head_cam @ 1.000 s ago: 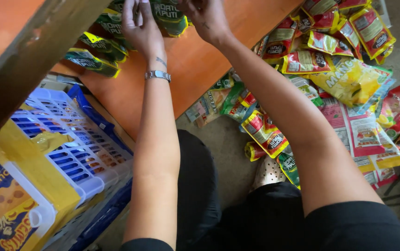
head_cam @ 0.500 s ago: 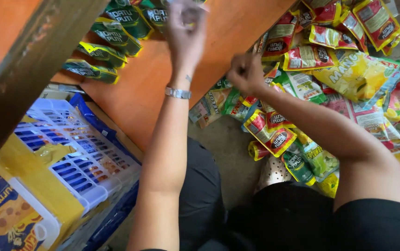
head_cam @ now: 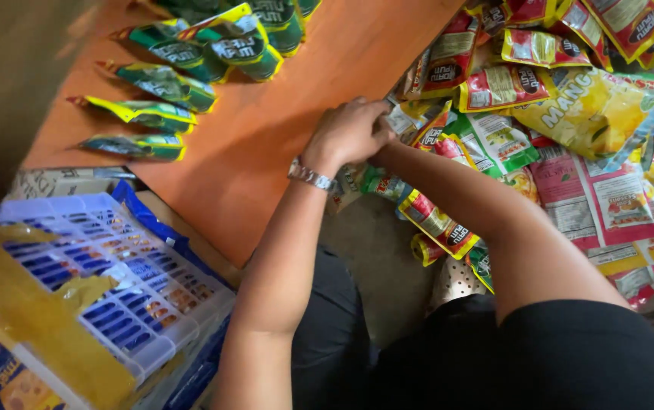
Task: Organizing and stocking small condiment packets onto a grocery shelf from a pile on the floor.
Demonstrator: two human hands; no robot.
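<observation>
The left hand (head_cam: 348,133), a metal watch at its wrist, is curled knuckles-up at the edge of the orange surface (head_cam: 266,152), touching the heap of snack pouches (head_cam: 494,114) piled just beside it. The right hand is hidden behind it; only its forearm shows, reaching into the same spot. The pouches are flat, glossy, red, green and yellow, overlapping at all angles. One small pale pouch (head_cam: 401,118) lies right at the fingers, partly covered by them.

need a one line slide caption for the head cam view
Left hand and right hand meet over a heap of sachets beside an orange board.
</observation>
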